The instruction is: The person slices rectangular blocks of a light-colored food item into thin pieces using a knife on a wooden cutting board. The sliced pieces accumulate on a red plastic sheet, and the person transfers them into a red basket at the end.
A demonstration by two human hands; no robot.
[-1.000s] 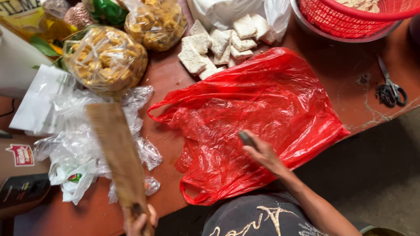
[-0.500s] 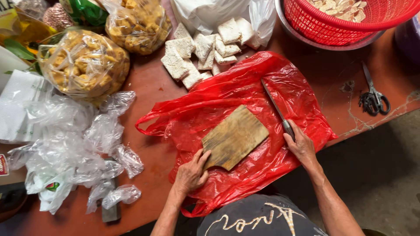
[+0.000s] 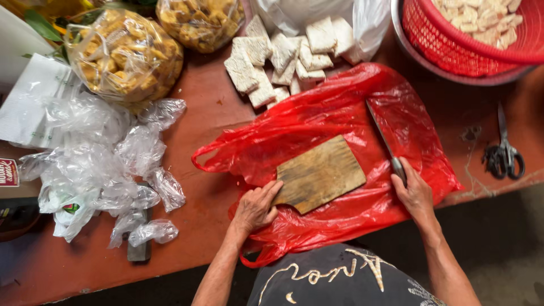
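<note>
Your left hand (image 3: 256, 207) lay open on the cutting board (image 3: 321, 173); right hand (image 3: 414, 193) gripped the knife (image 3: 386, 145) beside it, nothing cut yet.

Soft, even daylight fills the view; shadows are faint. Glare glints off the red plastic bag (image 3: 340, 130) and clear bags (image 3: 107, 164). Focus is sharp, with slight stretching at the edges.

Left hand (image 3: 256, 207) rests on a wooden board (image 3: 321, 173) (over red bag (image 3: 340, 130)); right hand (image 3: 415, 194) grips a knife (image 3: 385, 141)
</note>
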